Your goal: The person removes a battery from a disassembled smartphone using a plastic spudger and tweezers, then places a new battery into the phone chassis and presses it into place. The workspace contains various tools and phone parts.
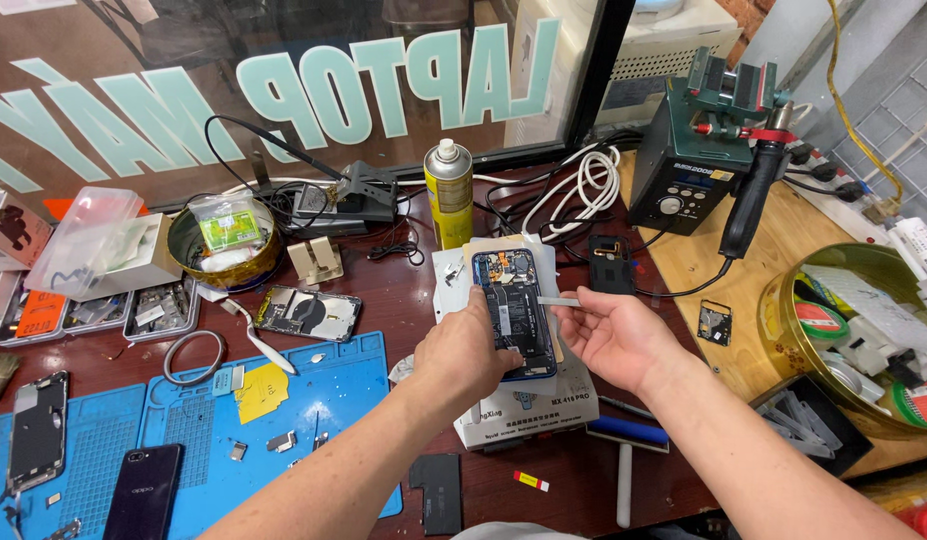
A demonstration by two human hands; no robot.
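Observation:
An opened phone (516,312) with its back cover off lies on a white box (524,405), its black battery and circuit board exposed. My left hand (466,352) presses on the phone's left edge. My right hand (616,335) pinches a thin flat metal tool (558,300) whose tip points at the phone's right side.
A blue work mat (314,395) at the left carries a dark phone (144,490) and small parts. Another opened phone (309,313), a yellow spray can (449,195), a hot-air station (689,165), a round gold tin (784,310) and a blue roller (628,432) surround me.

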